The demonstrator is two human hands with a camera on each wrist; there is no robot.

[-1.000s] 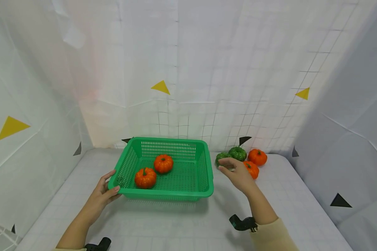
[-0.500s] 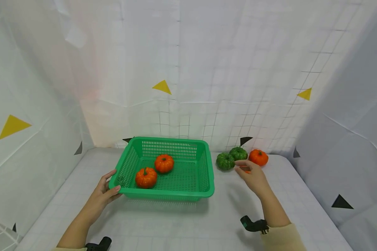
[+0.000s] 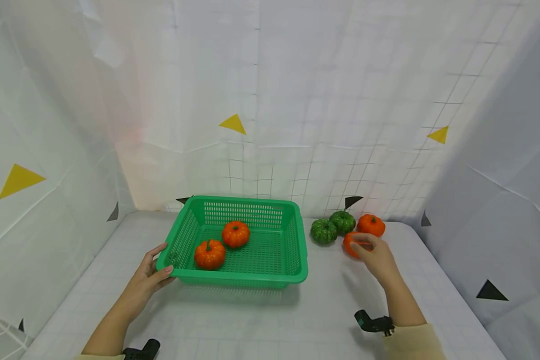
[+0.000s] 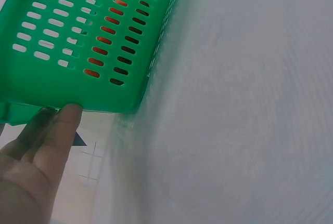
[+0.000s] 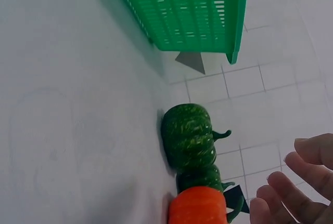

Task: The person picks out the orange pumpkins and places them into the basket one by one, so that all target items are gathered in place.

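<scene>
At the left end of the green plastic basket (image 3: 243, 279), my left hand (image 3: 145, 280) grips the near corner of the rim, thumb on top. In the left wrist view the fingers (image 4: 60, 135) of that hand reach under the rim. Two orange mini pumpkins (image 3: 210, 255) sit in the basket's left half. My right hand (image 3: 378, 257) is over the nearer orange pumpkin (image 3: 350, 245) on the table, partly covering it. The right wrist view shows the right hand (image 5: 299, 193) apart from that pumpkin (image 5: 197, 207), fingers loosely bent and holding nothing.
Two green mini pumpkins (image 3: 323, 231) stand on the table right of the basket. Behind my right hand lies another orange pumpkin (image 3: 371, 225). White sheets (image 3: 270, 100) with yellow and black triangles enclose the white table (image 3: 252, 325) at the back and sides.
My right hand has moved right, from over the left green pumpkin to over the nearer orange one, uncovering the green one. My left hand and the basket have stayed put.
</scene>
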